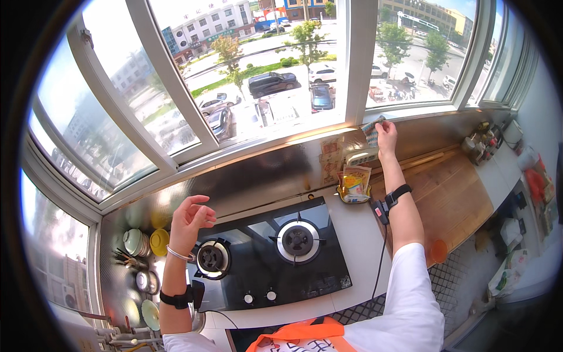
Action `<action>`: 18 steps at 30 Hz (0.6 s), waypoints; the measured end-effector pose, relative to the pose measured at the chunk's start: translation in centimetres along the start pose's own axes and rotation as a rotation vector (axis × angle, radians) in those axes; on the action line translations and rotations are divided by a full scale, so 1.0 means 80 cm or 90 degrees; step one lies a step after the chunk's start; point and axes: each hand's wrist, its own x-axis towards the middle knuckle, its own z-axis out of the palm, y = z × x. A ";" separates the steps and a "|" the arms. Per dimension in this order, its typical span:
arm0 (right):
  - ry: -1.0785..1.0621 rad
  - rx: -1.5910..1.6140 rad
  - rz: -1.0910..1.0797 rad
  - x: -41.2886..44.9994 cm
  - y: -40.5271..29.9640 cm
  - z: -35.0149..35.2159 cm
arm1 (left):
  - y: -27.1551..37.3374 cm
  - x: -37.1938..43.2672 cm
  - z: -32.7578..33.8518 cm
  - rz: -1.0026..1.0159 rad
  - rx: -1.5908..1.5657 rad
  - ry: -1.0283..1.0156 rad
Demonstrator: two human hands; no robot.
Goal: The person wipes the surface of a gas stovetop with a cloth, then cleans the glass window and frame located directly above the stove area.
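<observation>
My right hand point(387, 137) pinches a striped blue-grey cloth point(370, 133) beside the window sill, and the cloth hangs down over the wall below it. Above the left end of the black glass gas hob point(250, 259), my left hand point(190, 222) is raised with fingers bent and apart, holding nothing. Under it lies the left burner point(213, 258); the right burner point(298, 240) sits farther along the hob. Just below the cloth a white power strip point(361, 157) is fixed along the wall. A small yellow basket of seasoning packets point(354, 185) stands beneath that.
Stacked bowls point(134, 242) and a yellow bowl point(159, 242) stand at the left. To the right lie a wooden board point(453, 189) and a rolling pin point(422, 160), with an orange cup point(438, 251) at the board's near edge. Jars point(481, 143) crowd the far right corner.
</observation>
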 end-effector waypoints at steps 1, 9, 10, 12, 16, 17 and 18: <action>0.002 -0.150 -0.093 0.016 0.013 -0.005 | -0.006 -0.016 -0.021 -0.027 0.017 0.033; -0.183 -0.495 -0.286 0.031 0.089 0.050 | -0.048 -0.162 -0.162 -0.197 0.108 0.276; -0.206 -0.454 -0.216 0.030 0.089 0.052 | -0.049 -0.182 -0.176 -0.215 0.123 0.288; -0.262 -0.460 -0.199 0.037 0.091 0.058 | -0.053 -0.222 -0.206 -0.252 0.143 0.320; -0.334 -0.528 -0.144 0.046 0.077 0.065 | -0.059 -0.299 -0.256 -0.320 0.130 0.380; -0.349 -0.582 -0.152 0.037 0.066 0.073 | -0.051 -0.318 -0.260 -0.335 0.140 0.400; -0.323 -0.593 -0.174 0.022 0.060 0.087 | -0.045 -0.342 -0.269 -0.347 0.147 0.410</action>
